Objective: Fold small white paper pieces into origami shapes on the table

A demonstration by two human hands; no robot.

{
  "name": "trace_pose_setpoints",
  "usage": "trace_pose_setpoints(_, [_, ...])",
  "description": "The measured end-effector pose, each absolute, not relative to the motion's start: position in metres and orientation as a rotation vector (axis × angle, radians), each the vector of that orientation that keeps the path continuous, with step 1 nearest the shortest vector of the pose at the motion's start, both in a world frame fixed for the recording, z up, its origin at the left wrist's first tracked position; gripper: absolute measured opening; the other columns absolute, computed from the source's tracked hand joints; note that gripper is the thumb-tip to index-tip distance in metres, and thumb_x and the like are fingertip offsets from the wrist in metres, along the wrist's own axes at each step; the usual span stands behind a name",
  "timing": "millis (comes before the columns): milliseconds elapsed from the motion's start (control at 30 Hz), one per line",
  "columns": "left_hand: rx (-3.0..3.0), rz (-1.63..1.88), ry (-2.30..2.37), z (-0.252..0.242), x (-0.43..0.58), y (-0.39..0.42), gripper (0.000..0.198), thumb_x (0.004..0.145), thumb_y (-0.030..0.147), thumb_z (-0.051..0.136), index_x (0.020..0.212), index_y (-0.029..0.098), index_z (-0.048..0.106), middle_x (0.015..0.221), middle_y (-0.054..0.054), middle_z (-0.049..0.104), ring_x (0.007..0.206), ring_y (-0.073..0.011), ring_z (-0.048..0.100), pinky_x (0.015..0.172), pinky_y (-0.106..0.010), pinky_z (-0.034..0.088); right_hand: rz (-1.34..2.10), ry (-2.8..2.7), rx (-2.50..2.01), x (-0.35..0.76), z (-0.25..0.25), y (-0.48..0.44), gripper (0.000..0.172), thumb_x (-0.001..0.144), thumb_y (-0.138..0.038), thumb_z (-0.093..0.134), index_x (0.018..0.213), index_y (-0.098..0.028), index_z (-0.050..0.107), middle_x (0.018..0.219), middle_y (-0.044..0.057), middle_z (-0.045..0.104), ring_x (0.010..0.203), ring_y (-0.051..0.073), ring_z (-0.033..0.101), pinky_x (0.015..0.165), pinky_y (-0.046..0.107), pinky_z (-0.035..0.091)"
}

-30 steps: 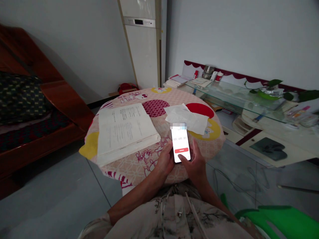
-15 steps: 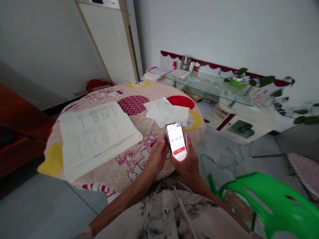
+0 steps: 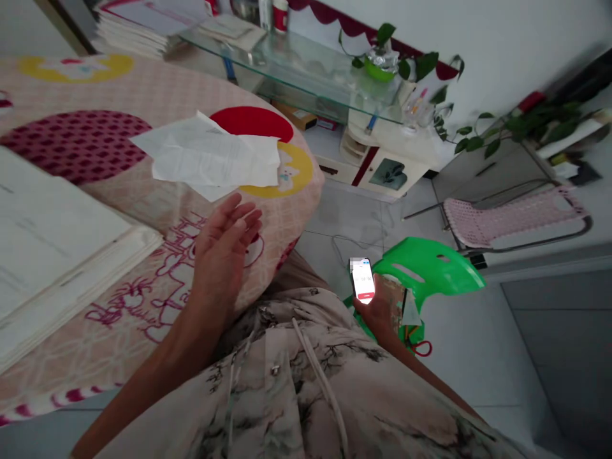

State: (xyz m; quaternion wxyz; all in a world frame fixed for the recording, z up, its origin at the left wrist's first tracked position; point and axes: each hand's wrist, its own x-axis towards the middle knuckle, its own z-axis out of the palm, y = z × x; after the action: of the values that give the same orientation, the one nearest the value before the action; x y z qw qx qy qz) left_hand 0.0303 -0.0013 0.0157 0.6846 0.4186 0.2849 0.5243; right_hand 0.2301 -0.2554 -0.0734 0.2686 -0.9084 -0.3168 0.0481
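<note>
My right hand (image 3: 377, 312) grips a smartphone (image 3: 362, 278) with a lit white screen, showing a timer readout and a red button. It is held out to the right, above the green plastic chair (image 3: 425, 268). My left hand (image 3: 224, 245) is over the table's edge with fingers stretched out and nothing in them. Just beyond its fingertips lie several crumpled white paper sheets (image 3: 215, 159). Left of that hand is a thick open book (image 3: 62, 236) with printed pages, partly cut off by the frame. Both rest on the patterned pink tablecloth (image 3: 191, 89).
On the chair sit a worn box and red-handled scissors (image 3: 422, 348). Behind the table stands a glass-topped cabinet (image 3: 306, 83) with a stack of papers (image 3: 138, 32), a red cup (image 3: 280, 16) and a potted plant (image 3: 380, 67). A pink woven folding chair (image 3: 516, 213) is at the right.
My right hand has carried the phone away from the table to the right. My left hand has come off the phone and opened over the tablecloth. The view has turned right.
</note>
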Motion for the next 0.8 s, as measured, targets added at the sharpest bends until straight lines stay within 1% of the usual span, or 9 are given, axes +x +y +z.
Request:
trace_pose_setpoints(100, [0.968, 1.163, 0.651, 0.018, 0.034, -0.002, 0.035, 0.081, 0.03, 0.076, 0.115, 0.028, 0.068, 0.121, -0.005, 0.068, 0.114, -0.0228, 0.065, 0.103, -0.04, 0.051, 0.121, -0.674, -2.492, 0.245, -0.102, -0.291, 0.063, 0.066, -0.039, 0.07, 0.124, -0.02, 0.059, 0.11, 0.021, 0.067, 0.101, 0.042, 0.064, 0.078, 0.047, 0.048])
trace_pose_setpoints(133, [0.98, 1.159, 0.65, 0.019, 0.034, -0.003, 0.035, 0.081, 0.031, 0.076, 0.115, 0.028, 0.068, 0.122, -0.005, 0.068, 0.115, -0.0236, 0.064, 0.103, -0.041, 0.051, 0.135, -0.649, -2.508, 0.25, -0.11, -0.3, 0.063, 0.068, -0.042, 0.069, 0.126, -0.019, 0.058, 0.109, 0.022, 0.067, 0.102, 0.041, 0.064, 0.078, 0.046, 0.047])
trace_pose_setpoints(167, [0.991, 1.156, 0.648, 0.019, 0.035, -0.003, 0.036, 0.081, 0.032, 0.075, 0.115, 0.027, 0.068, 0.122, -0.006, 0.068, 0.116, -0.0241, 0.064, 0.103, -0.041, 0.051, 0.124, -0.597, -2.542, 0.255, -0.116, -0.308, 0.066, 0.067, -0.045, 0.07, 0.125, -0.016, 0.057, 0.104, 0.022, 0.067, 0.1, 0.042, 0.064, 0.076, 0.047, 0.047])
trace_pose_setpoints(233, [1.007, 1.153, 0.643, 0.019, 0.036, -0.004, 0.035, 0.081, 0.032, 0.075, 0.116, 0.027, 0.067, 0.122, -0.006, 0.068, 0.117, -0.0244, 0.064, 0.104, -0.042, 0.05, 0.157, -0.531, -2.648, 0.263, -0.125, -0.32, 0.07, 0.069, -0.048, 0.069, 0.128, -0.013, 0.054, 0.1, 0.022, 0.067, 0.094, 0.042, 0.066, 0.072, 0.046, 0.046])
trace_pose_setpoints(367, [1.025, 1.144, 0.615, 0.019, 0.036, -0.005, 0.034, 0.082, 0.03, 0.074, 0.115, 0.027, 0.067, 0.12, -0.004, 0.069, 0.114, -0.0222, 0.065, 0.106, -0.041, 0.05, 0.161, -0.429, -2.744, 0.271, -0.131, -0.329, 0.08, 0.073, -0.049, 0.067, 0.138, -0.005, 0.046, 0.098, 0.025, 0.067, 0.091, 0.042, 0.067, 0.071, 0.047, 0.043])
trace_pose_setpoints(433, [1.027, 1.134, 0.616, 0.02, 0.036, -0.005, 0.033, 0.083, 0.03, 0.073, 0.115, 0.028, 0.067, 0.119, -0.004, 0.069, 0.113, -0.0213, 0.065, 0.105, -0.041, 0.05, 0.157, -0.364, -2.798, 0.272, -0.134, -0.33, 0.082, 0.076, -0.048, 0.065, 0.14, -0.001, 0.043, 0.096, 0.027, 0.068, 0.09, 0.042, 0.068, 0.071, 0.046, 0.043])
trace_pose_setpoints(600, [0.998, 1.125, 0.62, 0.026, 0.037, -0.007, 0.033, 0.082, 0.027, 0.074, 0.115, 0.026, 0.067, 0.119, -0.005, 0.069, 0.116, -0.0223, 0.063, 0.105, -0.039, 0.051, 0.117, -0.311, -2.814, 0.268, -0.144, -0.33, 0.086, 0.074, -0.05, 0.066, 0.137, 0.005, 0.045, 0.097, 0.032, 0.067, 0.088, 0.043, 0.067, 0.067, 0.047, 0.043])
trace_pose_setpoints(733, [0.997, 1.112, 0.639, 0.03, 0.036, -0.01, 0.032, 0.082, 0.03, 0.076, 0.113, 0.028, 0.068, 0.12, -0.005, 0.068, 0.121, -0.0258, 0.061, 0.103, -0.041, 0.051, 0.04, -0.298, -2.781, 0.263, -0.15, -0.333, 0.085, 0.073, -0.052, 0.067, 0.137, 0.002, 0.048, 0.091, 0.027, 0.068, 0.088, 0.039, 0.067, 0.068, 0.045, 0.043])
trace_pose_setpoints(800, [1.018, 1.102, 0.649, 0.031, 0.036, -0.011, 0.031, 0.082, 0.032, 0.076, 0.112, 0.031, 0.068, 0.121, -0.003, 0.068, 0.123, -0.0273, 0.059, 0.103, -0.044, 0.052, 0.016, -0.311, -2.771, 0.261, -0.152, -0.334, 0.086, 0.074, -0.052, 0.066, 0.138, 0.002, 0.047, 0.091, 0.027, 0.068, 0.089, 0.039, 0.066, 0.07, 0.046, 0.043])
